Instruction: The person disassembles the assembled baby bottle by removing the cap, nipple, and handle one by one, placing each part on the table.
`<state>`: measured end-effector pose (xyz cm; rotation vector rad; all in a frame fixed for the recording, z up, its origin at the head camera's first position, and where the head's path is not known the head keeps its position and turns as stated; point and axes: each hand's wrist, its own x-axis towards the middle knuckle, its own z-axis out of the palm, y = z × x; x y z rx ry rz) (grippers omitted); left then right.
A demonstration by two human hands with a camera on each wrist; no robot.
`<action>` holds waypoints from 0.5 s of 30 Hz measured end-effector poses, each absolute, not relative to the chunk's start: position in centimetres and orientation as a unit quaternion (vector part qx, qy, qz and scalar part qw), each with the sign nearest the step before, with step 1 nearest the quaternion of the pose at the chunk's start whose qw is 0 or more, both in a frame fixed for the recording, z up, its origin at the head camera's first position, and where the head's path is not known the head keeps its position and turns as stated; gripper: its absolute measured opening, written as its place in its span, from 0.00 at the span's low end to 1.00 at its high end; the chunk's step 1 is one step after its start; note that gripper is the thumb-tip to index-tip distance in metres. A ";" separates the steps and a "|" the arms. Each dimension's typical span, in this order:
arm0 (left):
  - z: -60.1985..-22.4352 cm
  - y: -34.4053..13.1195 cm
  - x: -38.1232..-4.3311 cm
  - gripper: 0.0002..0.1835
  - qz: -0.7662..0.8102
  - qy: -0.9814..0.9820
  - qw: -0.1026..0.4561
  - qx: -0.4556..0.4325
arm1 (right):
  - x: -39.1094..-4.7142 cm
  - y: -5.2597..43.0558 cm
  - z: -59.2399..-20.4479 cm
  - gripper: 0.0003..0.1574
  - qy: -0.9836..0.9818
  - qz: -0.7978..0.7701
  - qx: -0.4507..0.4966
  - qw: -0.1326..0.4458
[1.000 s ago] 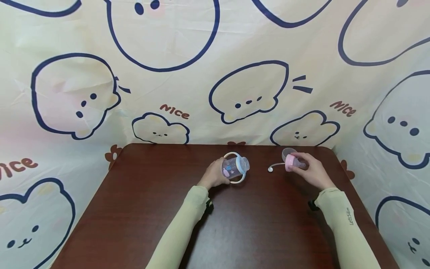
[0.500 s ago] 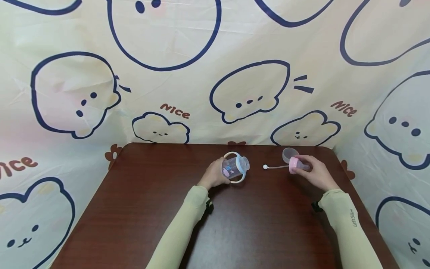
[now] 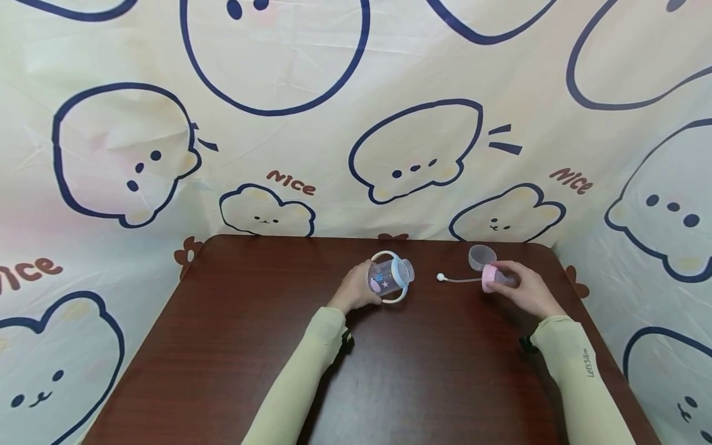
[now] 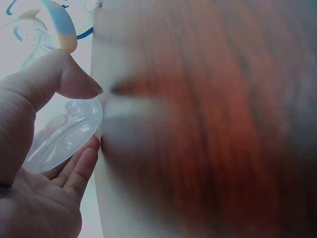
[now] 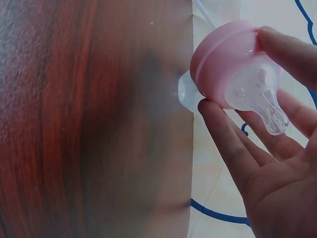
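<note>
Clear-plastic bottle (image 3: 385, 278), ctr frame, tilted, gripped by L hand (image 3: 355, 287): prob. light, stiff, slick; remotely, I'd hold its body. Pink collar (image 3: 489, 279), right of ctr, pinched by R hand (image 3: 527, 289); teat (image 5: 262, 94) prob. soft, so I'd avoid it.

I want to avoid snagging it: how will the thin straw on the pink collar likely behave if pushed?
The straw looks thin, so it probably bends easily. It runs nearly straight, so perhaps it isn't fully limp. With the white ball at its free end, it may swing.
</note>
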<state>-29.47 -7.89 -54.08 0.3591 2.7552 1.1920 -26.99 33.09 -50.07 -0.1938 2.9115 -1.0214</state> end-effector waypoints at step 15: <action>-53.8 -7.9 -29.4 0.50 0.389 0.912 0.058 0.114 | -26.9 33.2 -50.8 0.46 0.937 -0.341 -0.052 0.050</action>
